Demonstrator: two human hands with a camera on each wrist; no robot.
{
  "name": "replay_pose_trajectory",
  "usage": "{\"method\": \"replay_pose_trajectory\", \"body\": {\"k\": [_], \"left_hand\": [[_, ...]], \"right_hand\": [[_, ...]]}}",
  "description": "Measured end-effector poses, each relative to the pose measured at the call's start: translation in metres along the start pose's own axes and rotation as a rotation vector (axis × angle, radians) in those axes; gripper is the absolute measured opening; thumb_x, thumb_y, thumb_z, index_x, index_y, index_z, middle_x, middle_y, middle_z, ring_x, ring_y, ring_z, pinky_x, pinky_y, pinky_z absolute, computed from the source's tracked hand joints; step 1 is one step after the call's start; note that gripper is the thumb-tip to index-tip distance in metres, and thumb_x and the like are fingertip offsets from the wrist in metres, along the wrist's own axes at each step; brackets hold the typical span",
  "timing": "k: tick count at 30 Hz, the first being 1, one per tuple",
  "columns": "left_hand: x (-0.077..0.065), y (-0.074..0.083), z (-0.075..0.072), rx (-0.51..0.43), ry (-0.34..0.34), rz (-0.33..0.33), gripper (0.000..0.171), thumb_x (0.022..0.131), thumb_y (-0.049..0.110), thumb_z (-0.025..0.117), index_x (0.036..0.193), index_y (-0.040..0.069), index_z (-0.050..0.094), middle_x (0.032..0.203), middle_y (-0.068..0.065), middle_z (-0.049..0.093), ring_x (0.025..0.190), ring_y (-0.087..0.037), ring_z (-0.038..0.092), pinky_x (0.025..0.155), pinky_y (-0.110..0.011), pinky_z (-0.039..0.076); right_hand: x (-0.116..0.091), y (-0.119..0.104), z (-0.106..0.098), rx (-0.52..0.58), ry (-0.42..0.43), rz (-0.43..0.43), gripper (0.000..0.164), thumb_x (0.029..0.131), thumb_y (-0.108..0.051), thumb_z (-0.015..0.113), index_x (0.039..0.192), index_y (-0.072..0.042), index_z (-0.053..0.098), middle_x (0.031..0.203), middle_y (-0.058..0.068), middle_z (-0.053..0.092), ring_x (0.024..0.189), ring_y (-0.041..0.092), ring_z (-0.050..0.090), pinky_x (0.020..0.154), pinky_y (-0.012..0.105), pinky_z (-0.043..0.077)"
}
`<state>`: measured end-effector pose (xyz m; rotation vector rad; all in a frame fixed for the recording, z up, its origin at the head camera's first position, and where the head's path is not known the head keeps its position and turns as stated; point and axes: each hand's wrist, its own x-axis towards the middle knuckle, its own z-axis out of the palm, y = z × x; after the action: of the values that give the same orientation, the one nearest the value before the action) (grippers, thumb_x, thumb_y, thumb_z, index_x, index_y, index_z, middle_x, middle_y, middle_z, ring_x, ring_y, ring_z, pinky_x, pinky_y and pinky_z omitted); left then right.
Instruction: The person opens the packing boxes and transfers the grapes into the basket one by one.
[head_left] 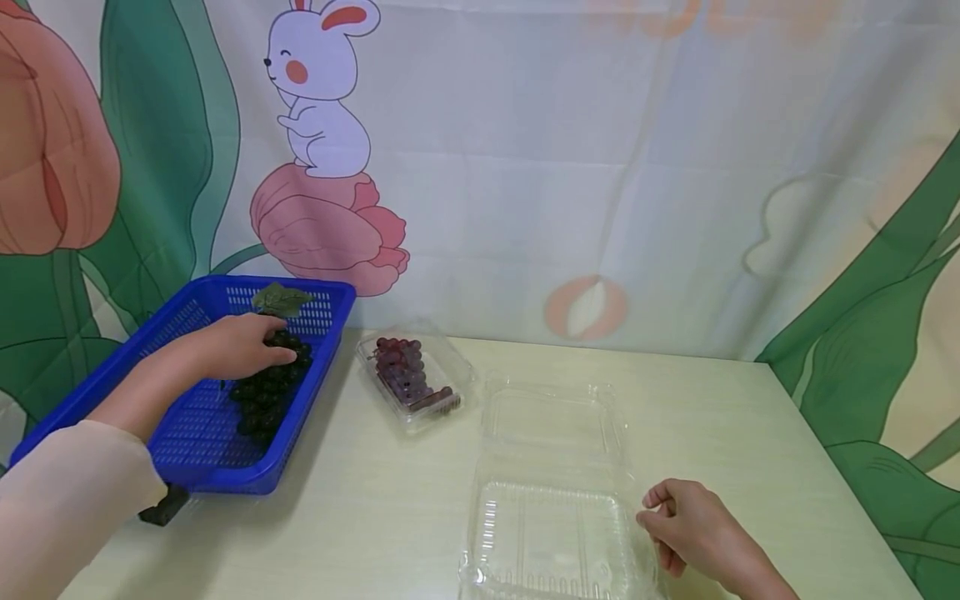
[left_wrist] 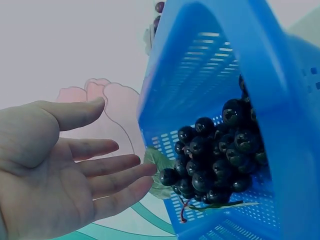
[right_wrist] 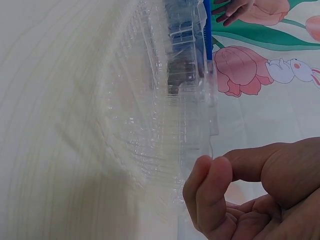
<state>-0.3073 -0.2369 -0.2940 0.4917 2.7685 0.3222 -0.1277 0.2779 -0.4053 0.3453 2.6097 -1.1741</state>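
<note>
My left hand (head_left: 234,345) reaches over the blue plastic basket (head_left: 243,479), its fingers spread beside a bunch of dark grapes (head_left: 264,400). In the left wrist view the palm (left_wrist: 55,175) faces the camera, and the fingertips overlap the bunch's green leaf (left_wrist: 159,172). Those dark grapes (left_wrist: 202,160) lie against the basket's perforated inside. On the other side, my right hand (head_left: 693,529) pinches the right edge of a clear plastic clamshell box (head_left: 551,533). The box lies unfolded, its lid half turned toward the wall. Thumb and forefinger (right_wrist: 220,172) come together at the box's thin rim in the right wrist view.
A clear plastic box (head_left: 453,367) holding red-purple grapes (head_left: 408,375) stands between the basket and the unfolded box. Behind the pale table (head_left: 375,517) hangs a printed cloth (head_left: 487,208) with a rabbit and flowers. Under the left forearm, a black object (head_left: 167,505) shows beside the basket.
</note>
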Motion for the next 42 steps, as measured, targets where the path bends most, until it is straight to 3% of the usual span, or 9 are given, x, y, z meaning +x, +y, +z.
{"method": "replay_pose_trajectory", "body": {"k": [11, 14, 17, 21, 25, 38, 42], "left_hand": [[-0.019, 0.017, 0.011, -0.029, 0.069, 0.019, 0.069, 0.107, 0.027, 0.058, 0.151, -0.017, 0.032, 0.143, -0.041, 0.046, 0.127, -0.056, 0.051, 0.098, -0.066, 0.048], [-0.022, 0.021, 0.016, -0.040, 0.089, 0.029, 0.068, 0.107, 0.028, 0.058, 0.152, -0.016, 0.032, 0.141, -0.039, 0.050, 0.121, -0.052, 0.057, 0.087, -0.054, 0.055], [-0.026, 0.023, 0.020, -0.066, 0.104, 0.030, 0.069, 0.106, 0.028, 0.060, 0.153, -0.015, 0.032, 0.136, -0.037, 0.056, 0.115, -0.048, 0.062, 0.073, -0.042, 0.054], [-0.032, 0.026, 0.025, -0.092, 0.126, 0.021, 0.071, 0.105, 0.028, 0.062, 0.154, -0.014, 0.031, 0.135, -0.037, 0.057, 0.119, -0.050, 0.059, 0.082, -0.051, 0.059], [-0.037, 0.027, 0.030, -0.102, 0.139, 0.020, 0.071, 0.105, 0.029, 0.062, 0.155, -0.012, 0.031, 0.138, -0.037, 0.054, 0.124, -0.053, 0.055, 0.091, -0.059, 0.055], [-0.055, 0.036, 0.048, -0.146, 0.148, 0.031, 0.072, 0.105, 0.031, 0.063, 0.156, -0.008, 0.032, 0.146, -0.035, 0.048, 0.129, -0.053, 0.052, 0.089, -0.058, 0.055], [-0.061, 0.039, 0.052, -0.149, 0.154, 0.030, 0.071, 0.104, 0.030, 0.064, 0.156, -0.008, 0.034, 0.141, -0.035, 0.053, 0.125, -0.051, 0.055, 0.076, -0.046, 0.058]], "right_hand": [[0.000, 0.000, 0.000, -0.009, -0.006, 0.009, 0.007, 0.095, -0.003, 0.067, 0.096, -0.001, 0.060, 0.059, 0.010, 0.057, 0.045, 0.018, 0.052, 0.052, 0.032, 0.051], [-0.001, 0.001, 0.000, -0.009, -0.007, 0.003, 0.008, 0.095, -0.004, 0.067, 0.096, -0.001, 0.060, 0.059, 0.010, 0.057, 0.044, 0.018, 0.052, 0.052, 0.032, 0.052], [-0.001, 0.001, 0.000, -0.004, -0.007, -0.003, 0.007, 0.095, -0.003, 0.067, 0.096, -0.001, 0.060, 0.058, 0.010, 0.057, 0.044, 0.018, 0.052, 0.052, 0.032, 0.052], [-0.001, 0.001, 0.000, 0.000, -0.005, -0.008, 0.007, 0.094, -0.003, 0.067, 0.096, -0.001, 0.060, 0.058, 0.010, 0.057, 0.044, 0.018, 0.052, 0.051, 0.032, 0.052], [-0.001, 0.001, 0.000, 0.004, -0.006, -0.017, 0.007, 0.094, -0.003, 0.067, 0.096, 0.000, 0.060, 0.058, 0.010, 0.057, 0.044, 0.018, 0.052, 0.052, 0.032, 0.052], [0.000, 0.001, 0.000, 0.005, -0.010, -0.011, 0.008, 0.094, -0.003, 0.067, 0.096, 0.000, 0.060, 0.059, 0.010, 0.057, 0.044, 0.018, 0.052, 0.051, 0.032, 0.052], [0.000, 0.000, 0.001, 0.008, -0.002, 0.008, 0.007, 0.095, -0.002, 0.067, 0.097, 0.000, 0.060, 0.059, 0.010, 0.058, 0.044, 0.018, 0.052, 0.050, 0.031, 0.050]]}}
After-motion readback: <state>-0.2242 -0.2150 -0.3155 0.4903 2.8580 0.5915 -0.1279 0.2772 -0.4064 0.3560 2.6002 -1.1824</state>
